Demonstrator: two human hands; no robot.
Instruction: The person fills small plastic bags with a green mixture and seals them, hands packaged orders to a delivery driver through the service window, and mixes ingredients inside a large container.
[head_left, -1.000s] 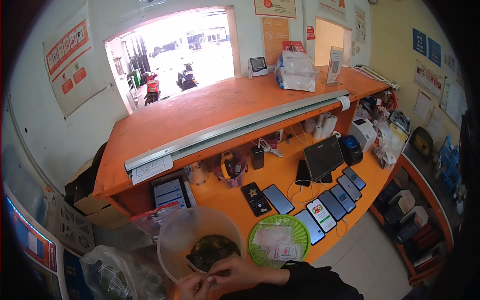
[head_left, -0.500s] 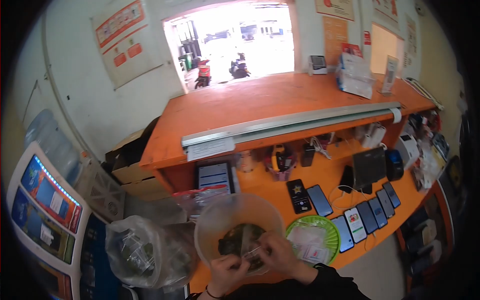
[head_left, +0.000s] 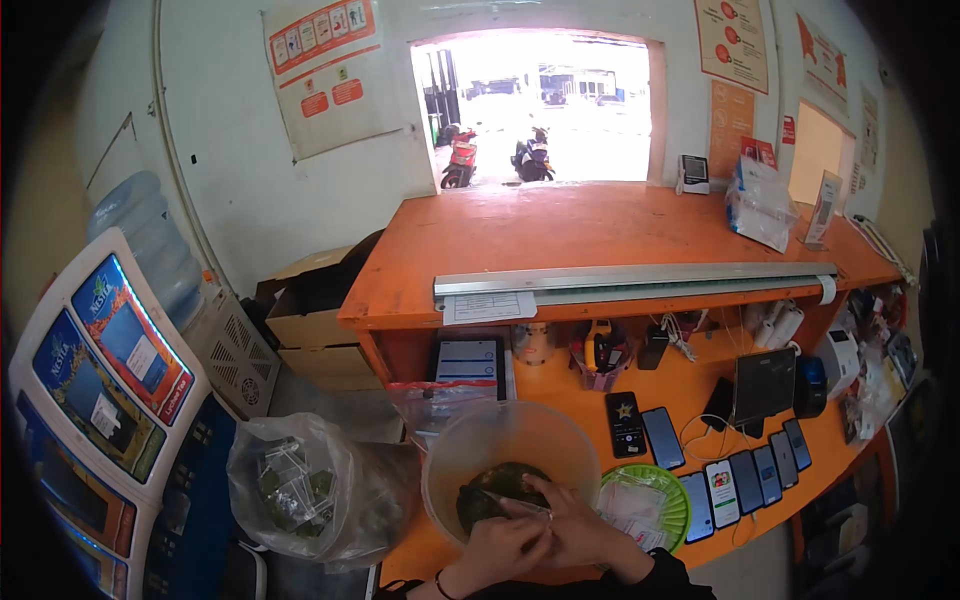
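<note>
My left hand (head_left: 500,548) and my right hand (head_left: 580,530) meet over the near rim of a translucent round tub (head_left: 570,445). Both have their fingers pinched on a small clear plastic bag (head_left: 512,503), which my fingers partly cover. Inside the tub lies a dark green, leafy-looking heap (head_left: 520,474); its kind is hard to make out. Close to my right hand, a green plastic basket (head_left: 684,496) holds clear packets with some red print. Left of the tub stands a large clear plastic bag (head_left: 385,490) containing several small packets with green contents.
Several phones (head_left: 745,480) lie in a row at the right, beside a charging cable. A raised orange counter (head_left: 590,230) with a metal rail (head_left: 640,282) spans the back. A drinks machine (head_left: 130,350) and cardboard boxes (head_left: 320,340) stand at the left.
The view has shifted, so the scene sits further right and lower. My hands have drawn closer together, with the right fingers now over the small bag's top.
</note>
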